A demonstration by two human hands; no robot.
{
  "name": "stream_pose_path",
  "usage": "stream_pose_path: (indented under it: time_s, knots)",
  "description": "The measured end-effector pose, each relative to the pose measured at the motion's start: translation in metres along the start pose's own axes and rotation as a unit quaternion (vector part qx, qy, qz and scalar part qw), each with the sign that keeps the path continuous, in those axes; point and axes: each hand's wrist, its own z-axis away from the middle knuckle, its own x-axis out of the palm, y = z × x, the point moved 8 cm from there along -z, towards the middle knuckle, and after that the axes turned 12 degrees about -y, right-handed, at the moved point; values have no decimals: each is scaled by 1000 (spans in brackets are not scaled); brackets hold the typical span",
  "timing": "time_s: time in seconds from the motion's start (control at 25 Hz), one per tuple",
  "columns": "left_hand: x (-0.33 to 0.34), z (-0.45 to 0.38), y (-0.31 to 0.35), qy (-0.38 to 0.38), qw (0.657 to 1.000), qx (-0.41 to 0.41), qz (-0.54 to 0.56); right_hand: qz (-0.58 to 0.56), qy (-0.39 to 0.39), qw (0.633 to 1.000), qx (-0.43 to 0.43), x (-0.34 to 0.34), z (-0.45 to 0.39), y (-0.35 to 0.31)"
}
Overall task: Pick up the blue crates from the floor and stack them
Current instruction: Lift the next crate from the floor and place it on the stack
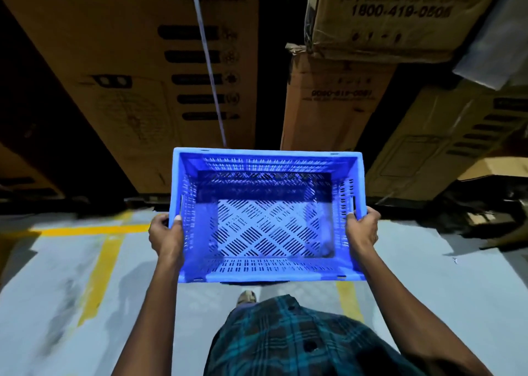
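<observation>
We carry one perforated blue crate (265, 215) level at waist height, open side up and empty, clear of the grey floor (57, 275). Our left hand (165, 238) is closed around the crate's left wall at the handle slot, thumb hooked over the rim to the inside; our right hand (363, 229) is clamped on the crate's right wall the same way. Both holds sit near the top edge rather than under the base.

Beyond the crate's far rim stand tall cardboard cartons (137, 75), and to the far right of the crate more cartons (385, 18) are piled unevenly, the upper one torn and overhanging. A pale strap (208, 61) hangs down just past the crate's far rim. Yellow floor lines (97, 275) run to the left of the crate, and one foot (247, 297) shows just below its near wall.

No other blue crate or stack is visible, so we judge we are in the carrying stage. The risks, as we see them: the crate hides the floor directly ahead of our feet, so we could trip on something beneath it; walking on, its far rim could catch the strap or knock the leaning cartons; and with only fingertip holds at the slots, a bump could tilt it out of one hand. The dim light makes all this harder to judge.
</observation>
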Motion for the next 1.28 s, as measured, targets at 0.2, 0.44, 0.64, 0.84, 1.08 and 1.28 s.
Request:
stream_pose_path:
  time_s: [0.2, 0.44, 0.64, 0.84, 1.08, 1.28]
  knots:
    - [48, -97, 8, -96, 993, -71, 7, 35, -21, 998, 45, 56, -47, -33]
    - [103, -153, -3, -233, 961, -141, 46, 53, -73, 991, 94, 98, -140, 6]
    - [123, -164, -16, -261, 948, -175, 45, 71, -100, 987, 102, 120, -195, 29]
    - [139, -166, -29, -254, 947, -195, 33, 62, -157, 982, 80, 140, -165, -36]
    - [168, -177, -30, -240, 950, -196, 29, 29, -179, 970, 161, 154, -215, 42]
    - [172, -178, -36, -203, 959, -195, 30, -1, -187, 967, 173, 157, -211, 14]
